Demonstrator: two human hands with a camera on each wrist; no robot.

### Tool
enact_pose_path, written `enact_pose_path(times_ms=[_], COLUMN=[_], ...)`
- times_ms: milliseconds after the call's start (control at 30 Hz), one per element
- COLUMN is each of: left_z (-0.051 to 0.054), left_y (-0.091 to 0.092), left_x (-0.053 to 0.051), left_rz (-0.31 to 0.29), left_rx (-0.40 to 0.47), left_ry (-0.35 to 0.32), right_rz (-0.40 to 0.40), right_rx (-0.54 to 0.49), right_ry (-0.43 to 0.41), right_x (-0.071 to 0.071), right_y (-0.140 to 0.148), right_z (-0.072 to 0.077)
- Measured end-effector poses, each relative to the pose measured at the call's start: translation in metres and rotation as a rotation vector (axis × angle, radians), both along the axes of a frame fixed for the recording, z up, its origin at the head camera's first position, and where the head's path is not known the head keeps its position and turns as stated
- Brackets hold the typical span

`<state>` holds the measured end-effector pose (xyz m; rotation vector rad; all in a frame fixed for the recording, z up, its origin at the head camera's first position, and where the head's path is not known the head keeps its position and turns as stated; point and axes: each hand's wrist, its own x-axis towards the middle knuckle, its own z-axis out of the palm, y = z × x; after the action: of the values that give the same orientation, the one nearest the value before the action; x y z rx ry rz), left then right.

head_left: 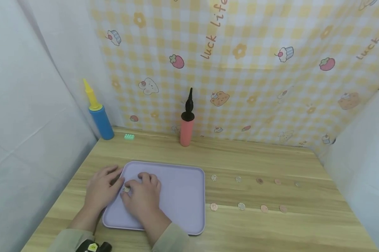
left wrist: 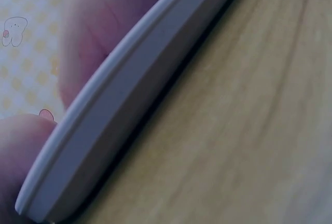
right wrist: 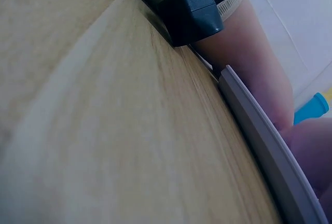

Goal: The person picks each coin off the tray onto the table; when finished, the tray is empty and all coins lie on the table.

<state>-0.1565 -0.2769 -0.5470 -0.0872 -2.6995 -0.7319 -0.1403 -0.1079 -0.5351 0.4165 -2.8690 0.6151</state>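
Observation:
A lilac tray lies on the wooden table. My right hand is over its left part, with thumb and index finger about a silver-looking coin near the left rim. Against that same rim rests my left hand, its fingers loosely bent and its fingertips close to the coin. In the left wrist view the tray's edge hides part of the fingers. The right wrist view shows the tray's side and the left forearm, while the right fingers are out of sight.
Right of the tray, several coins lie in two rows, among them a silver one and a copper one. A pink hand pump and a blue one stand at the back, with a small green block between.

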Motion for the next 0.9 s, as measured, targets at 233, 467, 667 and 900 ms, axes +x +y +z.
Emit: enact_pose_path(times_ms=[233,467,667,900], left_z=[0.0007,-0.0023,-0.0032,-0.0013], left_y=[-0.0008,-0.0004,-0.0001,-0.0012], left_x=[0.0001,-0.0002,-0.001,0.0006], left_rz=[-0.009,-0.007,-0.001,-0.003], left_rx=[0.002,0.004,0.0,-0.01], left_ry=[-0.022,-0.021,-0.01,-0.023], right_rz=[-0.007,0.002,0.008,0.121], right_rx=[-0.016,-0.065,-0.084,-0.079], right_ry=[-0.01,-0.063,-0.068,0.103], right_x=[0.0001,0.0001,-0.0008,0.0027], right_y=[-0.0006,0.0039,0.0026,0.002], right_z=[-0.0003,0.0039,0.0031,0.0005])
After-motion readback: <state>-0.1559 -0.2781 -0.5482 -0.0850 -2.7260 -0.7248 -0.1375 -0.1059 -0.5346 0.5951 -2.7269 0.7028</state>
